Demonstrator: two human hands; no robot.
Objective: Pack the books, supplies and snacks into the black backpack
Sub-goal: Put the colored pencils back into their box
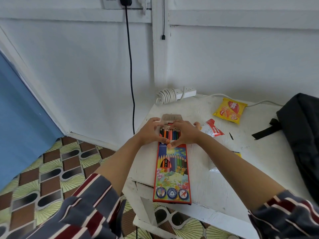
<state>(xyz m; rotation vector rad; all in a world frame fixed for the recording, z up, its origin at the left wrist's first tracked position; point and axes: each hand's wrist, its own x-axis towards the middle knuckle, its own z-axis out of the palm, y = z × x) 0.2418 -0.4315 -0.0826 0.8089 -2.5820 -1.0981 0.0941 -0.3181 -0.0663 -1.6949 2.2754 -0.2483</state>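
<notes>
My fingers [154, 120] on both hands are curled, gripping. The black backpack [300, 135] lies on the right of the counter [250, 161]. My left hand [149, 132] and right hand [185, 133] hold the open far end of the pencil box [172, 173]. A yellow snack packet [230, 110] and a red-and-white packet [211, 129] lie between.

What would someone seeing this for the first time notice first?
The bright coloured pencil box lying on the white table, its flap open and pencils showing, with the left hand and right hand holding its far end. Next, the yellow snack packet farther back to the right, and the black backpack at the table's right edge.
</notes>
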